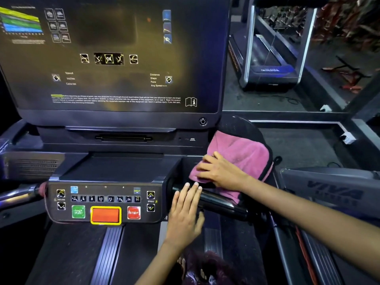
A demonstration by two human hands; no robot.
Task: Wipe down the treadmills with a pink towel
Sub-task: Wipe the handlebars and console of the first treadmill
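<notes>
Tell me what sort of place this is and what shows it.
Most likely a gym. The person stands at a treadmill console with speed keys and a red STOP button; a second treadmill stands beyond. The right hand presses a pink towel into the console's side tray.

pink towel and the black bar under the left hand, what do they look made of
Pink towel: looks like soft plush cloth, likely microfibre; matte, fuzzy nap, folds and a dark stitched edge. Black bar: hard and glossy, with sharp light streaks along it; coated metal or smooth plastic, cannot tell which.
</notes>
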